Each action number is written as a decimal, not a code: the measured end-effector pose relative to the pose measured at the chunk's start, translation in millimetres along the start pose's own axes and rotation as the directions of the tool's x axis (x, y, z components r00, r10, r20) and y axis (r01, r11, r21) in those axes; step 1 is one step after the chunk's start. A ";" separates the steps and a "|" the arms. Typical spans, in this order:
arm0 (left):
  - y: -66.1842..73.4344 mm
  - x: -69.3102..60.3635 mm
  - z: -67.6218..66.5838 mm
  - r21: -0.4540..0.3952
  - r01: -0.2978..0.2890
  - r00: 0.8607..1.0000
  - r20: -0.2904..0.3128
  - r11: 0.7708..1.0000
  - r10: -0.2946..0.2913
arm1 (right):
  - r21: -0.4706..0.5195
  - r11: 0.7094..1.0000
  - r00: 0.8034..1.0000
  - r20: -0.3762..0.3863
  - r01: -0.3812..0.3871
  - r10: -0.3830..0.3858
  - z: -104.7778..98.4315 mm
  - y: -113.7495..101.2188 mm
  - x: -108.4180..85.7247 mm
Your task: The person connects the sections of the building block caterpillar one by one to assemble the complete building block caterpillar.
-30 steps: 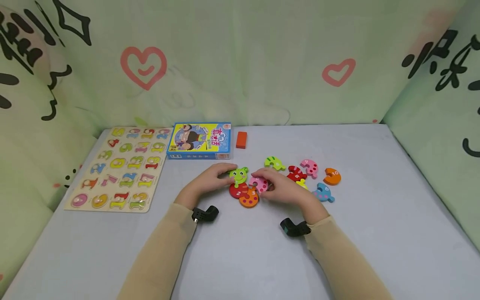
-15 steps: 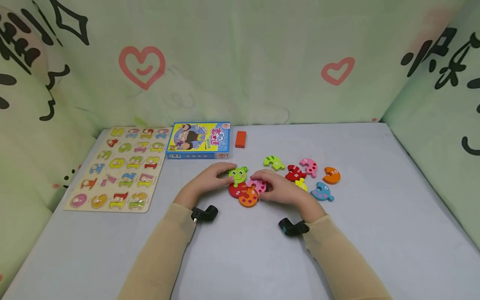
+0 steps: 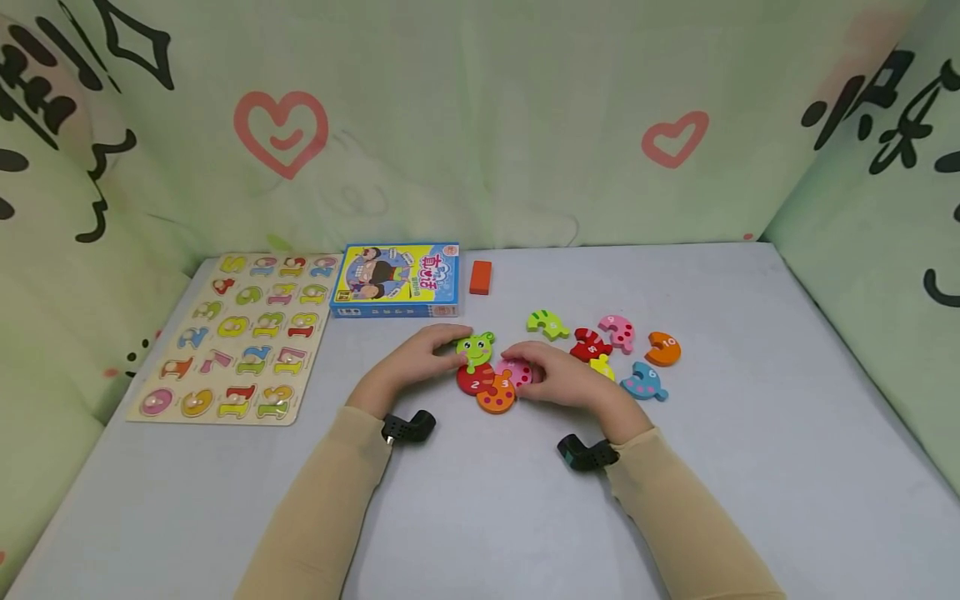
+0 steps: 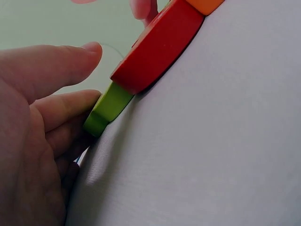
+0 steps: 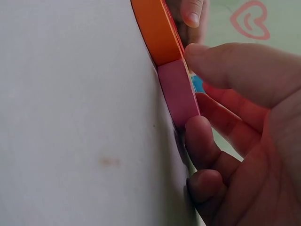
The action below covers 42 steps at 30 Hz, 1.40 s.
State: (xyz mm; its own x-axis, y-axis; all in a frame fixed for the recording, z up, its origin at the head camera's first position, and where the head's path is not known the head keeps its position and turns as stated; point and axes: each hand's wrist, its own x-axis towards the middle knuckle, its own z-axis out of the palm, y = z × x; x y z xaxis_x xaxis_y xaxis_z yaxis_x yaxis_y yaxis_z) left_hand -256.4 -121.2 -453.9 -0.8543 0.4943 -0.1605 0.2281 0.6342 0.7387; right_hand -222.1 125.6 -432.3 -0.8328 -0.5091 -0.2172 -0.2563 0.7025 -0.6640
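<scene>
Left hand [image 3: 412,364], fingers fairly straight, touches a green frog-faced piece [image 3: 476,351] at its three o'clock. Right hand [image 3: 566,375], nearer the pink spotted piece [image 3: 514,369], pinches it at its nine o'clock. The curve runs from green at eleven, past a red piece [image 3: 472,381] at eight and an orange piece [image 3: 497,402] at six, to pink at three.

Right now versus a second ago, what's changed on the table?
The right hand and the pink spotted piece it holds have eased slightly toward the person; the piece touches the orange piece numbered 3. Nothing let go. Unchanged: left hand at the green smiling-face piece, blue-and-yellow box, orange block.
</scene>
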 end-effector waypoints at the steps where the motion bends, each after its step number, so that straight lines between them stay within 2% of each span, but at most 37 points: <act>1: 0.1 -0.1 -0.2 -0.001 0.001 1.000 0.001 1.000 -0.001 | 0.001 1.000 1.000 0.001 -0.001 0.001 -0.2 -0.1 -0.1; 6: 0.4 -0.2 -0.2 0.000 -0.001 1.000 -0.002 1.000 0.001 | 0.025 1.000 1.000 0.005 -0.009 0.009 -4.8 -1.4 -3.2; 10: 0.9 0.1 0.3 -0.003 -0.005 1.000 -0.004 1.000 0.005 | 0.072 0.997 1.000 -0.011 -0.016 0.016 -19.6 0.5 -12.9; 17: 2.7 0.0 1.9 0.009 -0.004 1.000 -0.003 1.000 0.004 | 0.078 0.996 0.989 -0.134 -0.045 0.055 -61.8 21.2 -49.0; 22: 1.3 -0.7 2.3 0.008 -0.002 1.000 -0.015 1.000 0.002 | 0.064 0.993 0.977 -0.186 -0.097 0.107 -76.9 33.7 -69.9; 27: 0.5 -1.3 3.0 -0.001 -0.008 1.000 -0.015 1.000 0.007 | 0.048 0.974 0.947 -0.231 -0.220 0.225 -79.8 43.4 -82.0; 31: 0.7 -1.2 2.7 -0.011 0.004 1.000 -0.011 1.000 -0.005 | 0.049 0.965 0.930 -0.257 -0.259 0.262 -77.6 50.2 -82.9; 37: 0.8 -0.5 1.1 -0.002 -0.006 1.000 -0.019 1.000 0.006 | 0.072 0.966 0.928 -0.268 -0.250 0.260 -72.5 51.8 -78.7; 42: 1.3 0.5 0.7 -0.009 0.008 1.000 -0.010 1.000 -0.009 | 0.097 0.977 0.947 -0.243 -0.190 0.208 -66.5 48.9 -70.3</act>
State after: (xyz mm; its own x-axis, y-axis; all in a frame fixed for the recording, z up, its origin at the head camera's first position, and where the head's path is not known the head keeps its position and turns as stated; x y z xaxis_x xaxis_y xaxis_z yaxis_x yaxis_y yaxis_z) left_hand -256.2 -119.8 -453.5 -0.8609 0.4829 -0.1603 0.2169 0.6333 0.7429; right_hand -208.7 228.8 -401.9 -0.9616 -0.2155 -0.1700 -0.0450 0.7349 -0.6767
